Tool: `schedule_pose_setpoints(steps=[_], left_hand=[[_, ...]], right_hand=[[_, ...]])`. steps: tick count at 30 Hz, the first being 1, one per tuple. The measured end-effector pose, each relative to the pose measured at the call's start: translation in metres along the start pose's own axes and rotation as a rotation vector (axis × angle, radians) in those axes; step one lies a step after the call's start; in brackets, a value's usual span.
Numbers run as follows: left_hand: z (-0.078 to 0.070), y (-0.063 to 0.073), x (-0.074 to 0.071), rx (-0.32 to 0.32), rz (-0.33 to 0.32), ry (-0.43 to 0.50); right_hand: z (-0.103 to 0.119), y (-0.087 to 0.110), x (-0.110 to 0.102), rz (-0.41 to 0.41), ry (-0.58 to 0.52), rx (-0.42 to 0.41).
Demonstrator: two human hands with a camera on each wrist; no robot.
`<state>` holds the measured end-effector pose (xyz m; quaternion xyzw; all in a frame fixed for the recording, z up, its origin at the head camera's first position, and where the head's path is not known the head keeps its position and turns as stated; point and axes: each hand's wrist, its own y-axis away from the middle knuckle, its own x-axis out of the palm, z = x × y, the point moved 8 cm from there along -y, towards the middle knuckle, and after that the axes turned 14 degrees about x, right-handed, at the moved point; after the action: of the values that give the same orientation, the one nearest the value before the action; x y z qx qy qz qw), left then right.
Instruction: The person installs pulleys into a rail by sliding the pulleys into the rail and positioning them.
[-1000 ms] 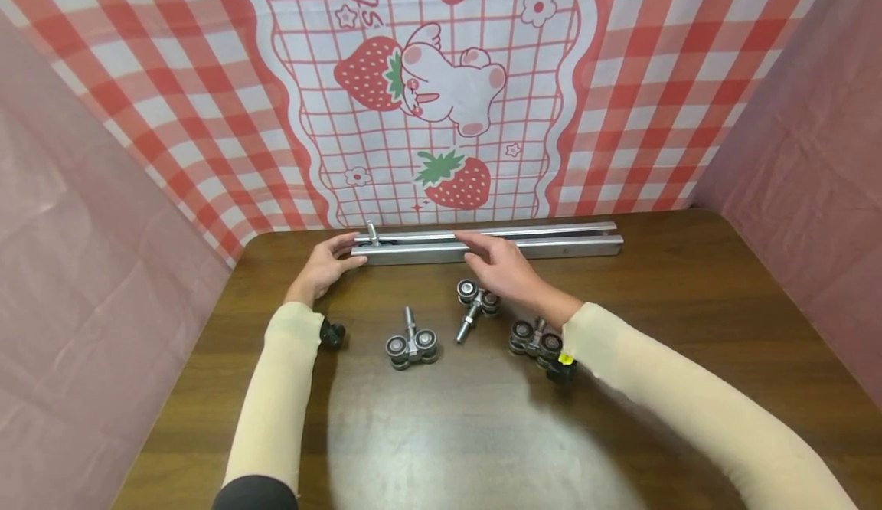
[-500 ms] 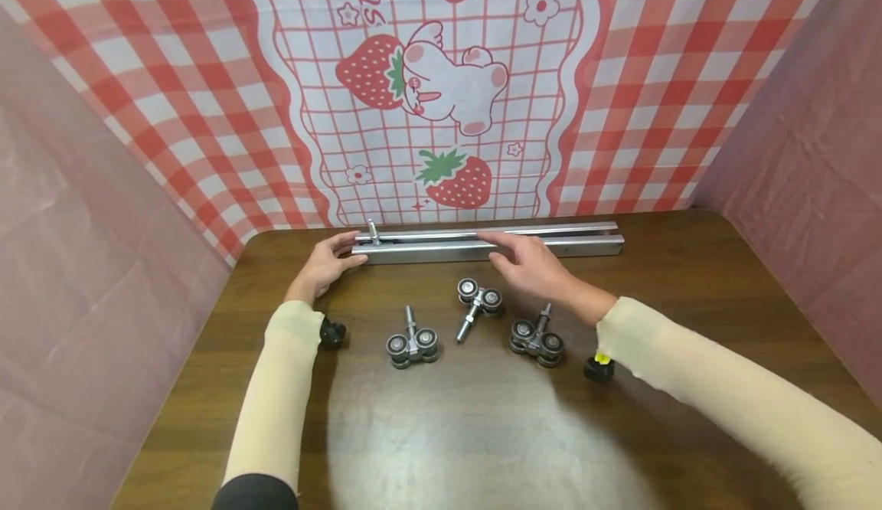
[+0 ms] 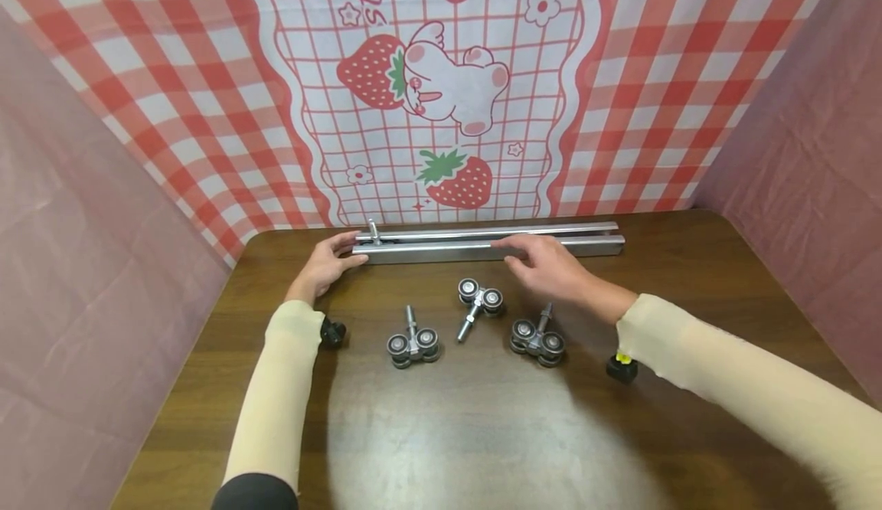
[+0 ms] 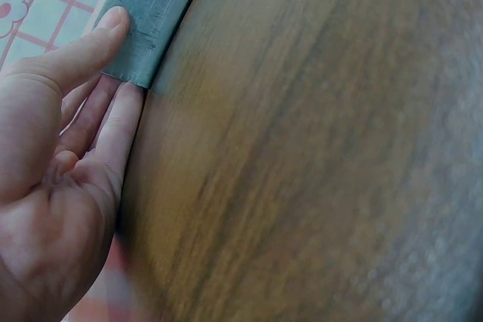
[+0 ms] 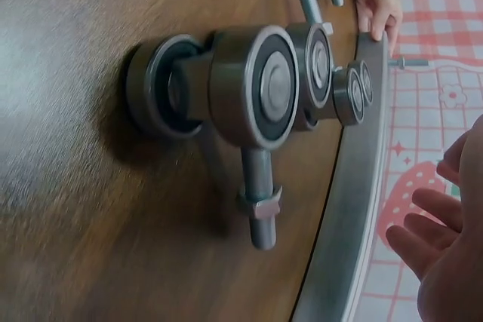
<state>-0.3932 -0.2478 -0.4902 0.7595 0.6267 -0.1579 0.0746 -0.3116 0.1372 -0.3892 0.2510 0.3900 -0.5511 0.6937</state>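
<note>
A long silver metal channel rail (image 3: 441, 252) lies along the back of the table, its slot facing up. My left hand (image 3: 324, 263) holds the rail's left end, thumb on the front wall and fingers around the end. Just beside that hand, a threaded bolt (image 3: 374, 232) stands up from the slot. My right hand (image 3: 547, 265) hovers near the rail's middle with relaxed fingers and nothing in them. On the table in front lie three roller trolleys: a left one (image 3: 413, 348), a middle one (image 3: 479, 299) and a right one (image 3: 537, 342), each with wheels and a nutted bolt.
Behind the rail hangs a red checked cloth (image 3: 641, 112) with strawberry prints. Pink cloth (image 3: 779, 127) closes off the sides. The brown wooden table (image 3: 441, 441) reaches toward me.
My right hand has moved to the right along the rail, uncovering the right trolley. The left hand stays at the rail's end.
</note>
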Motion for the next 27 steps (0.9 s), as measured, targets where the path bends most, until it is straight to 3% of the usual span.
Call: schedule_pose_setpoints(steps=[16, 27], left_hand=[[-0.003, 0.0, 0.001, 0.013, -0.001, 0.003], [-0.001, 0.0, 0.0, -0.006, -0.007, -0.003]], right_hand=[[-0.011, 0.005, -0.02, 0.037, 0.083, -0.049], [-0.012, 0.016, -0.009, 0.273, 0.063, -0.139]])
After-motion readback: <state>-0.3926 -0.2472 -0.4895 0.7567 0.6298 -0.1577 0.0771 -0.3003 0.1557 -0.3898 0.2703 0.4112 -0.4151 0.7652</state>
